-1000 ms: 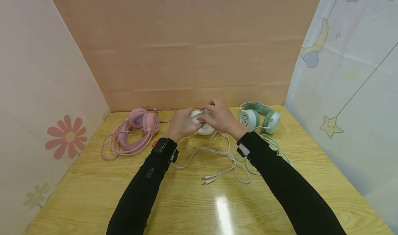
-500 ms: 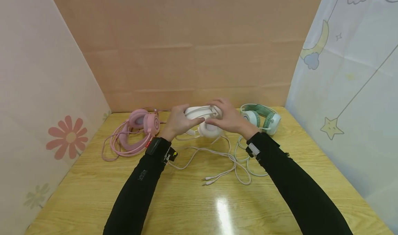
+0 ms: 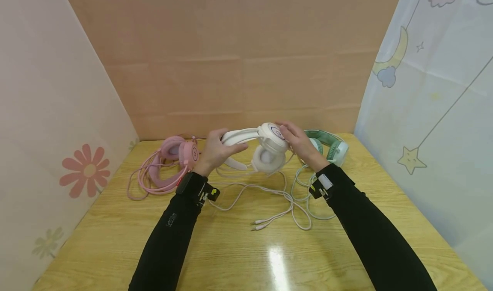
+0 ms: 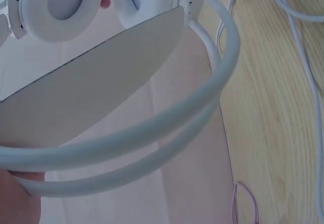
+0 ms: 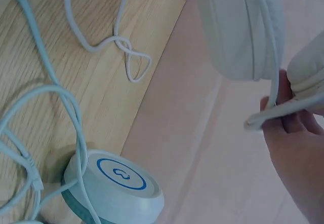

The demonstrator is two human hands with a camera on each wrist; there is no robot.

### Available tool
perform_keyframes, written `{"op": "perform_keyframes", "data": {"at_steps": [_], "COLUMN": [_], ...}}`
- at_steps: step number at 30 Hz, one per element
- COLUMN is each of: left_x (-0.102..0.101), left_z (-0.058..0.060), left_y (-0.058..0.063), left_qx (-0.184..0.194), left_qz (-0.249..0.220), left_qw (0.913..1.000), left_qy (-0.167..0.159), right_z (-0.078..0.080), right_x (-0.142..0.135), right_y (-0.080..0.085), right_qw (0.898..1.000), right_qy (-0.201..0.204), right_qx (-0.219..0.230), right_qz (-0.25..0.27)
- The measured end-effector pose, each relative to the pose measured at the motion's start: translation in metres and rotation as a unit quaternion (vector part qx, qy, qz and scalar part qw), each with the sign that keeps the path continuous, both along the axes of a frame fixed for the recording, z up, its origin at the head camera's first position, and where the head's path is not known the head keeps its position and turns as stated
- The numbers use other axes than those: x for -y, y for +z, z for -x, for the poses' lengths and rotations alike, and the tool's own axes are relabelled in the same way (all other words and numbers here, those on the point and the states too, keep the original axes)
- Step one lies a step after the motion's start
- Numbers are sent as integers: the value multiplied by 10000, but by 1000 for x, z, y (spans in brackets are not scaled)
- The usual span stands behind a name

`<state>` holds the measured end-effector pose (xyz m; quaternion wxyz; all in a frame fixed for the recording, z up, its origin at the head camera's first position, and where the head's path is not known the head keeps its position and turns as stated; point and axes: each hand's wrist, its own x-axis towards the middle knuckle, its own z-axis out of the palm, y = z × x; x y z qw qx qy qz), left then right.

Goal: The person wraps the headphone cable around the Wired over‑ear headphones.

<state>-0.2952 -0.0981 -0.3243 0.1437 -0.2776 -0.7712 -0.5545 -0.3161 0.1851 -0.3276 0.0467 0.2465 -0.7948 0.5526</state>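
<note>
White over-ear headphones are held above the table, one ear cup higher than the other. My left hand grips the headband at its left side. Its two tubes and pale inner strap fill much of the left wrist view. My right hand holds the upper ear cup, fingers over its outer face. In the right wrist view, that hand has its fingertips at the ear cups, with a thin white strand crossing them. A white cable trails onto the table and ends in two plugs.
Pink headphones with a coiled cable lie on the left of the wooden table. Green and white headphones stand on the right, their pale green cable looped in front. A brown backdrop rises at the table's back edge.
The white headphones have risen and turned, so the logo face of one ear cup now shows at the right. My hands have moved apart, the right one sliding rightward onto the ear cup.
</note>
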Motion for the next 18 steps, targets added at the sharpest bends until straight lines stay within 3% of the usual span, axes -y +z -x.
{"op": "perform_keyframes", "data": {"at_steps": [4,7,12,18], "left_x": [2,5,9,13], "left_z": [0,0,0,5], "left_y": [-1,-4,-7,-8], "left_qx": [155,379,547,186], "left_qz": [-146,-249,-335,-249], "left_qw": [9997,9989,9977,9993], "left_qy": [-103,-154,-228,-205], "right_z": [0,-3,-9,-11], "right_x": [-6,-7,-2,7], "right_y": [0,2,7,7], "right_qw": [9971,9911,9890,9868], "right_qy": [520,646,211,-476], "right_qx": [10,-7,-116,-576], "right_qz": [-552,-1161,-1462,-1434]}}
